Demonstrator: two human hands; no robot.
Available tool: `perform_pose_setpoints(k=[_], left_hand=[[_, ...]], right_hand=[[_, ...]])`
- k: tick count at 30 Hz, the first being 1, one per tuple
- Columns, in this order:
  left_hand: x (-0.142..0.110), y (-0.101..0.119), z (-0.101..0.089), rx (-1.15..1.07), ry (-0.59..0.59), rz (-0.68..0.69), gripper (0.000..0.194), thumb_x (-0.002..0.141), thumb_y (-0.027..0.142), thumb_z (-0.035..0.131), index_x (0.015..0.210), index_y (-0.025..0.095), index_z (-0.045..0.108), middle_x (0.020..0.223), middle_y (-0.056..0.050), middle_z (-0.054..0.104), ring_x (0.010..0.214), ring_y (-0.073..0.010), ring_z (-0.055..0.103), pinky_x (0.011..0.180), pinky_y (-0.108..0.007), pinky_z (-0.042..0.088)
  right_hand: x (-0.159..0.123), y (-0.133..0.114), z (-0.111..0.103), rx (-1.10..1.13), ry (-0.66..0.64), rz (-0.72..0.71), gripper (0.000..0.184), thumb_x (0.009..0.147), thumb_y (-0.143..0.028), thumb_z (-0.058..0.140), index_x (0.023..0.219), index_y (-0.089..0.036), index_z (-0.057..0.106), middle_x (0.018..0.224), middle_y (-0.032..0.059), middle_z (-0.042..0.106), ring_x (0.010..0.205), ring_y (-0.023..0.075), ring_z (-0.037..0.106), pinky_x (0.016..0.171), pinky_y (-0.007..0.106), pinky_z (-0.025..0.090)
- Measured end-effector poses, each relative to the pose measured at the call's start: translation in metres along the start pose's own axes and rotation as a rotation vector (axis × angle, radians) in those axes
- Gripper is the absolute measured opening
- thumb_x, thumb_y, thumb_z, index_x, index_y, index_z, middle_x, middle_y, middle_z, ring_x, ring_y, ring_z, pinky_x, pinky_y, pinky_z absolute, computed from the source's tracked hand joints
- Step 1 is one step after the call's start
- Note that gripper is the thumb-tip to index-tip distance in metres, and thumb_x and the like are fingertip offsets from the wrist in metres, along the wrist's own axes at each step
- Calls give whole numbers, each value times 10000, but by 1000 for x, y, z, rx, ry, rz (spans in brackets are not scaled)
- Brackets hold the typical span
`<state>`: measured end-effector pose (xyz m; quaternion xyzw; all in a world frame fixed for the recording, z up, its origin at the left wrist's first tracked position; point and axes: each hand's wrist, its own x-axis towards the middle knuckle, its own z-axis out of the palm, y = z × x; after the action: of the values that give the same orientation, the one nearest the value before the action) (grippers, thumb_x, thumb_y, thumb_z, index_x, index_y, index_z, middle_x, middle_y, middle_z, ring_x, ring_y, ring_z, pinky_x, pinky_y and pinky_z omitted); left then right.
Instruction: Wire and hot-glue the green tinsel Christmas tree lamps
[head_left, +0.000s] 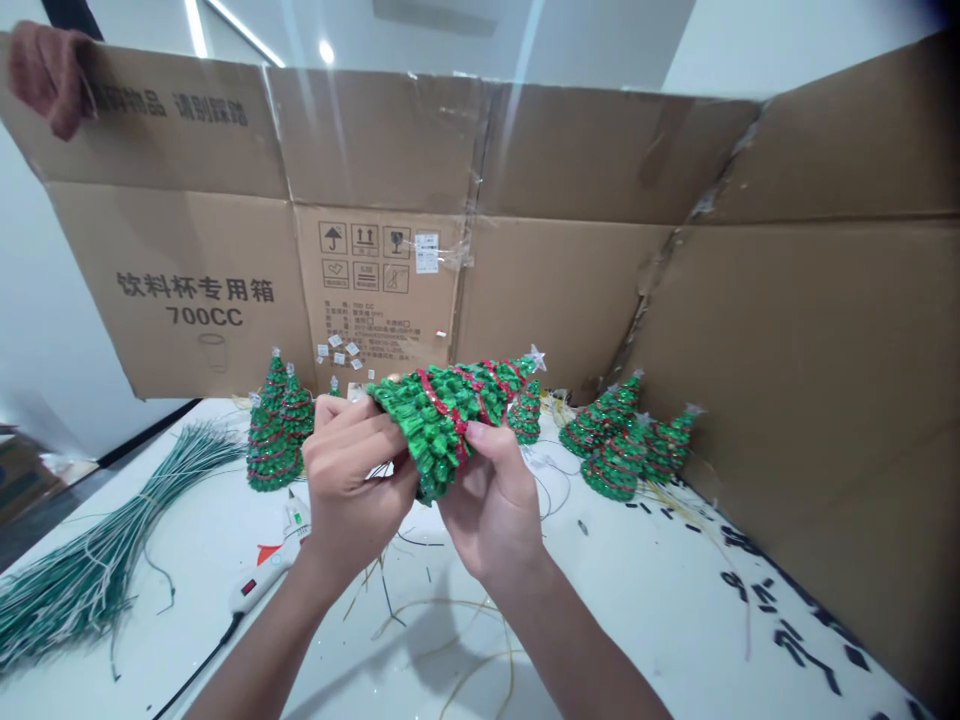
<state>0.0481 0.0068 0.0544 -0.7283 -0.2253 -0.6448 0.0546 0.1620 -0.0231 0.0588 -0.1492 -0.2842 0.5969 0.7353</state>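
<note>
Both my hands hold a small green Christmas tree (450, 410) wound with a red garland and topped by a clear star. It lies tilted on its side above the table, star pointing right. My left hand (352, 480) is closed around the wide base of the tree. My right hand (495, 510) grips the base from the other side, thumb pressed on the green branches near the red garland.
A white glue gun (274, 560) lies on the white table (645, 600) under my left arm. A bundle of green wires (97, 540) sprawls at the left. Finished little trees stand at the left (277, 430) and right (622, 440). Cardboard walls (525, 230) enclose the back and right. Wire scraps litter the table.
</note>
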Motion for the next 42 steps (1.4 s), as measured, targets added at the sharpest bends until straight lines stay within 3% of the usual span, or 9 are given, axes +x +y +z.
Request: perform_pose_setpoints(k=[6, 18, 23, 26, 29, 32, 34, 37, 42], left_hand=[[0, -3, -2, -23, -4, 46, 394, 899, -23, 608, 624, 196, 430, 554, 71, 505, 591, -132, 355, 684, -380, 233], [-4, -7, -1, -33, 2, 43, 369, 922, 29, 661, 646, 208, 495, 574, 67, 544, 607, -135, 422, 695, -371, 248], [-6, -13, 2, -158, -5, -99, 452, 972, 139, 711, 604, 198, 456, 632, 58, 613, 655, -135, 522, 739, -355, 355], [-3, -23, 0, -239, -141, -198, 411, 961, 271, 794, 617, 214, 577, 666, 43, 648, 694, -154, 563, 811, -362, 448], [2, -34, -7, -312, -272, -282, 205, 988, 330, 769, 807, 234, 767, 879, -17, 763, 826, -197, 663, 866, -380, 523], [7, -40, -16, -190, -193, -359, 128, 1010, 348, 738, 1012, 253, 825, 1105, -58, 778, 1014, -227, 727, 920, -378, 563], [10, -37, -22, -41, -144, -370, 152, 1023, 368, 721, 1072, 267, 823, 1151, -52, 771, 1075, -229, 731, 975, -384, 565], [12, -27, -26, 38, -171, -336, 194, 1028, 398, 714, 1162, 282, 791, 1196, -44, 761, 1118, -236, 722, 1026, -407, 560], [9, -15, -17, -53, -296, -283, 818, 837, 510, 924, 1534, 320, 540, 1523, -65, 639, 1407, -303, 620, 1196, -458, 504]], right_hand=[[0, 3, -2, -26, -1, -46, 625, 806, -243, 828, 1371, -346, 581, 1001, -23, 750, 913, 239, 735, 897, 426, 634], [-1, 3, -2, -59, -22, -93, 642, 818, -210, 778, 1401, -368, 563, 1006, -17, 736, 904, 237, 716, 910, 432, 621], [1, -2, 1, 6, -12, -158, 500, 861, -303, 731, 1341, -374, 610, 1091, -4, 734, 1031, 243, 701, 976, 446, 589], [6, -7, -1, -44, 18, -238, 453, 876, -297, 743, 1299, -388, 608, 1011, -39, 700, 976, 212, 687, 1000, 435, 577], [12, -11, -4, -117, 43, -346, 513, 896, -265, 755, 1349, -408, 562, 998, -65, 689, 951, 182, 682, 1048, 423, 556], [16, -15, -5, -186, 52, -411, 629, 903, -255, 779, 1438, -420, 491, 1084, -58, 716, 1048, 175, 687, 1098, 418, 536], [17, -17, -5, -205, 54, -422, 649, 892, -267, 810, 1433, -409, 482, 1167, -43, 720, 1101, 179, 684, 1119, 425, 533], [18, -19, -5, -215, 47, -388, 584, 886, -282, 846, 1350, -398, 511, 1294, -32, 697, 1162, 183, 679, 1150, 439, 524], [18, -20, -7, -239, 79, -252, 508, 867, -371, 899, 1219, -363, 533, 1321, 10, 706, 1257, 260, 685, 1079, 493, 575]])
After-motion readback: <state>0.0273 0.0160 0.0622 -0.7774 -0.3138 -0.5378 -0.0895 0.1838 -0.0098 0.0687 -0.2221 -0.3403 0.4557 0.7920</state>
